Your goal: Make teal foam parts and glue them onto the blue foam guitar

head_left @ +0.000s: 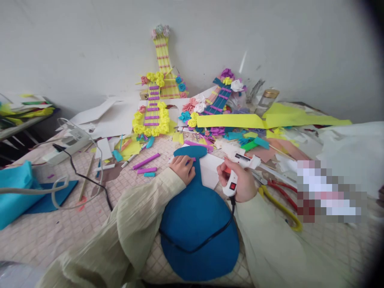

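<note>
A blue guitar-shaped cutout (199, 224) lies flat on the table in front of me, its narrow neck pointing away. My left hand (183, 169) rests on the neck with curled fingers, pressing a small purple strip (191, 161) near the head end. In my right hand (244, 182) is a white hot glue gun (230, 186), its nozzle end pointing away and its red switch facing me. The glue gun's black cord (198, 248) loops across the body of the cutout. Left of my left hand lie loose purple strips (146, 161).
Decorated paper guitars (153, 106) lean at the back against the wall. Red-handled scissors (280, 190) and a yellow-handled tool (280, 208) lie at the right. A power strip (67, 148) with cables and blue sheets (18, 192) are at the left. Paper scraps and a glass jar (268, 100) stand behind.
</note>
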Demonstrator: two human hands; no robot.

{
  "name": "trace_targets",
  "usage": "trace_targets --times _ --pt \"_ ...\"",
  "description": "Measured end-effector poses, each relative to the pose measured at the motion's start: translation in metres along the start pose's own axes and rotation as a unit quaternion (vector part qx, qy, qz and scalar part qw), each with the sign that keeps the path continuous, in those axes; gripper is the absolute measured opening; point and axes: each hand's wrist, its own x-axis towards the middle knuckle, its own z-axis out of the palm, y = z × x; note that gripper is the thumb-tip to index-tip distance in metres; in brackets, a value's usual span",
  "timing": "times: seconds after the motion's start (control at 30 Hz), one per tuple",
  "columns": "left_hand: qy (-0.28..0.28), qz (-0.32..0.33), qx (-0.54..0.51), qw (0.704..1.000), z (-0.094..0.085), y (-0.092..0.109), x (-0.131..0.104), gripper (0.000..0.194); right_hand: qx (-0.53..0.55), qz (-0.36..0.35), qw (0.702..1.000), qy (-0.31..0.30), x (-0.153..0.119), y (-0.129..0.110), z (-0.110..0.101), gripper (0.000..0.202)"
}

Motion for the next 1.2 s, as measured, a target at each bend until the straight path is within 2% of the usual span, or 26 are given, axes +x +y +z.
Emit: trace_targets --times 0.43,1.2 --pt "0.015 -0.006 0.015 1.000 -0.0034 0.0008 -0.0010 0.030 -0.010 0.000 1.000 -0.002 -0.0006 0.0006 0.0004 0.025" --pt "-0.018 -0.022 -0.029 0.999 -0.0089 0.0004 0.0005 0.037 -0.015 -0.002 1.000 -0.005 -0.0025 0.0025 0.0016 0.025"
